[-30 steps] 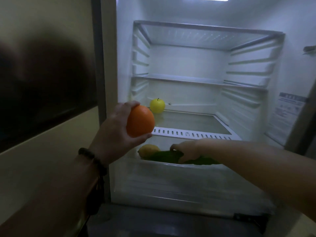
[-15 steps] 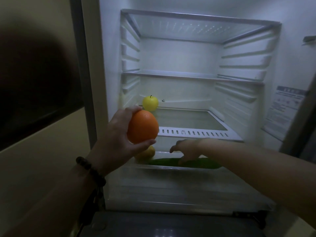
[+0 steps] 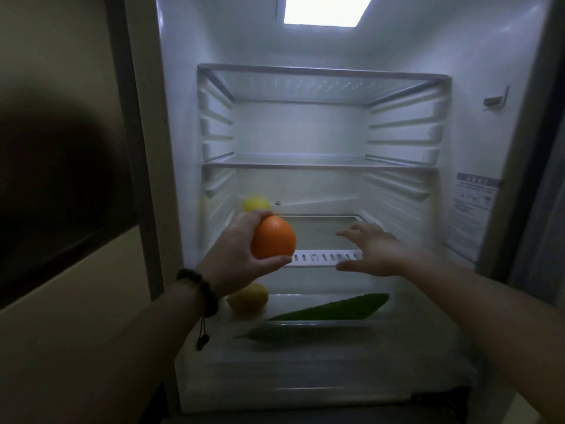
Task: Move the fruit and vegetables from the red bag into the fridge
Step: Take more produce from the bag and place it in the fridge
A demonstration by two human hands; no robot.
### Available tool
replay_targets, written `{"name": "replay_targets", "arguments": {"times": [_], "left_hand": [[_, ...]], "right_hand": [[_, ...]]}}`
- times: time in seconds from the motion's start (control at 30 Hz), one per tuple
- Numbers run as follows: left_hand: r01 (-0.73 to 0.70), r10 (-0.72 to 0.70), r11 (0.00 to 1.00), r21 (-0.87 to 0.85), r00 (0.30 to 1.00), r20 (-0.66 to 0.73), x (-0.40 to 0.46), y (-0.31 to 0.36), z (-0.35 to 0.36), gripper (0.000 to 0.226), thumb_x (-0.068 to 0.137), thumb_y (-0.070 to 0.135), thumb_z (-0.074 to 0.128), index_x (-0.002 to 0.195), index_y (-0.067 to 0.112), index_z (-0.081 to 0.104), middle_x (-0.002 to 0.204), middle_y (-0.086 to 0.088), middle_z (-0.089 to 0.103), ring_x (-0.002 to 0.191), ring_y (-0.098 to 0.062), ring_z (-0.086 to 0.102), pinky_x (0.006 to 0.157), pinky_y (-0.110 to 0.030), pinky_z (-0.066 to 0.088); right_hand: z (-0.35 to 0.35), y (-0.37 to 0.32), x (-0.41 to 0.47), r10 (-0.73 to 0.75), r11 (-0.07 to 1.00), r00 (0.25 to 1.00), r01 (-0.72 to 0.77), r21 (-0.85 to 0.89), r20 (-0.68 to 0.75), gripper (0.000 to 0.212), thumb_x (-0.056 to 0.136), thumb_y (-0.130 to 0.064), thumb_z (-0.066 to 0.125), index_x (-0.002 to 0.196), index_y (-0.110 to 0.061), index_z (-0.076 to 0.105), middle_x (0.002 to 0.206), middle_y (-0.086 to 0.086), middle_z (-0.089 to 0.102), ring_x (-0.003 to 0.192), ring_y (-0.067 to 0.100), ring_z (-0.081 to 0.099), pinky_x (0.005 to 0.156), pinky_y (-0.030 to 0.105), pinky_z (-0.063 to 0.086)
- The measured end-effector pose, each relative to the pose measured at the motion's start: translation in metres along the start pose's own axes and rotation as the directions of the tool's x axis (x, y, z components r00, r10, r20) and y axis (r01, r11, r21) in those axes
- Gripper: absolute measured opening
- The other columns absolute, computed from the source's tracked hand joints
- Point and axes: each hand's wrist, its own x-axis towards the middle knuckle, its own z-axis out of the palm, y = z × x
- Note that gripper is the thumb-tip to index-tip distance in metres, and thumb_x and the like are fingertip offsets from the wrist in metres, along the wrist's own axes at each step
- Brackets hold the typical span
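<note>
Fridge-front (image 3: 183, 148): left hand (image 3: 235, 255) grips orange (image 3: 273, 237).

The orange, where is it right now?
The orange is gripped in the left hand, held up at the left front of the open fridge, in front of the yellow apple and above the lemon in the drawer.

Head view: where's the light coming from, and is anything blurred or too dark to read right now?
Head view: the only light is the fridge's ceiling panel, blown out white; the right hand is motion-smeared, fingers indistinct; the left hand and its orange are sharper; the wall on the left is in deep shadow; the door label is unreadable.
</note>
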Motion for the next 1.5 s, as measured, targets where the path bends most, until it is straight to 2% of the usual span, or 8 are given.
{"name": "replay_targets", "arguments": {"times": [0.13, 0.23, 0.4, 0.53, 0.73, 0.93, 1.2, 1.5], "left_hand": [[0.117, -0.123, 0.989, 0.095, 0.991, 0.059, 0.038, -0.005, 0.017, 0.083, 0.068, 0.043, 0.078, 0.137, 0.035, 0.032, 0.138, -0.006, 0.028, 0.118, -0.027, 0.041, 0.099, -0.041, 0.044], [0.172, -0.190, 0.974, 0.150, 0.975, 0.117, 0.069, -0.017, 0.036, 0.084, 0.070, 0.043, 0.077, 0.139, 0.033, 0.030, 0.140, -0.005, 0.030, 0.121, -0.028, 0.041, 0.099, -0.043, 0.042], [0.184, -0.212, 0.957, 0.225, 0.971, 0.107, 0.122, -0.044, 0.065, 0.086, 0.070, 0.039, 0.077, 0.140, 0.024, 0.030, 0.139, -0.007, 0.035, 0.122, -0.026, 0.041, 0.099, -0.039, 0.039], [0.196, -0.224, 0.962, 0.192, 0.965, 0.138, 0.161, -0.063, 0.082, 0.084, 0.070, 0.033, 0.079, 0.138, 0.019, 0.032, 0.138, -0.006, 0.037, 0.123, -0.024, 0.042, 0.100, -0.034, 0.037], [0.275, -0.308, 0.942, 0.191, 0.936, 0.170, 0.206, -0.094, 0.105, 0.079, 0.069, 0.035, 0.079, 0.133, 0.022, 0.035, 0.132, -0.006, 0.045, 0.117, -0.027, 0.048, 0.095, -0.039, 0.044], [0.251, -0.342, 0.877, 0.409, 0.924, 0.168, 0.234, -0.111, 0.117, 0.079, 0.076, 0.038, 0.073, 0.137, 0.013, 0.030, 0.137, -0.016, 0.033, 0.122, -0.034, 0.042, 0.101, -0.040, 0.039], [0.315, -0.419, 0.846, 0.431, 0.892, 0.170, 0.239, -0.125, 0.126, 0.075, 0.086, 0.037, 0.062, 0.143, 0.010, 0.020, 0.141, -0.020, 0.032, 0.122, -0.038, 0.043, 0.098, -0.043, 0.040], [0.163, -0.285, 0.865, 0.475, 0.938, 0.197, 0.226, -0.097, 0.110, 0.086, 0.087, 0.039, 0.058, 0.149, 0.020, 0.002, 0.153, -0.016, 0.016, 0.138, -0.034, 0.021, 0.110, -0.045, 0.026]], "right_hand": [[0.014, 0.017, 0.005, 0.074, 0.997, 0.995, -0.075, 0.014, 0.070, 0.074, 0.082, -0.076, 0.029, 0.146, -0.045, 0.007, 0.159, -0.003, 0.003, 0.146, 0.021, 0.001, 0.115, 0.054, 0.007], [0.020, 0.016, 0.009, 0.100, 0.994, 0.990, -0.103, 0.030, 0.095, 0.064, 0.087, -0.071, 0.020, 0.145, -0.047, 0.006, 0.159, -0.004, 0.000, 0.146, 0.019, -0.003, 0.114, 0.056, -0.002], [0.038, 0.017, 0.009, 0.089, 0.996, 0.980, -0.089, -0.007, 0.180, 0.060, 0.093, -0.062, 0.024, 0.145, -0.046, -0.001, 0.159, -0.003, 0.005, 0.145, 0.023, 0.004, 0.114, 0.060, 0.002], [0.041, 0.021, 0.013, 0.093, 0.996, 0.978, -0.092, -0.012, 0.189, 0.060, 0.093, -0.061, 0.024, 0.144, -0.048, -0.005, 0.159, -0.004, 0.000, 0.146, 0.022, -0.003, 0.113, 0.060, -0.002], [0.042, 0.025, 0.017, 0.096, 0.995, 0.969, -0.100, 0.007, 0.228, 0.060, 0.093, -0.062, 0.022, 0.143, -0.049, -0.009, 0.159, -0.008, -0.007, 0.145, 0.021, -0.011, 0.113, 0.059, -0.007], [0.044, 0.026, 0.016, 0.090, 0.996, 0.970, -0.094, 0.005, 0.227, 0.060, 0.093, -0.061, 0.022, 0.142, -0.050, -0.012, 0.158, -0.008, -0.010, 0.145, 0.020, -0.013, 0.113, 0.059, -0.008], [0.047, 0.027, 0.016, 0.092, 0.995, 0.973, -0.097, 0.013, 0.213, 0.059, 0.093, -0.061, 0.021, 0.141, -0.051, -0.012, 0.158, -0.008, -0.011, 0.145, 0.020, -0.014, 0.113, 0.059, -0.009], [0.047, 0.027, 0.015, 0.080, 0.996, 0.976, -0.087, 0.024, 0.203, 0.060, 0.093, -0.060, 0.022, 0.143, -0.049, -0.011, 0.159, -0.007, -0.010, 0.145, 0.021, -0.013, 0.113, 0.059, -0.009]]}}
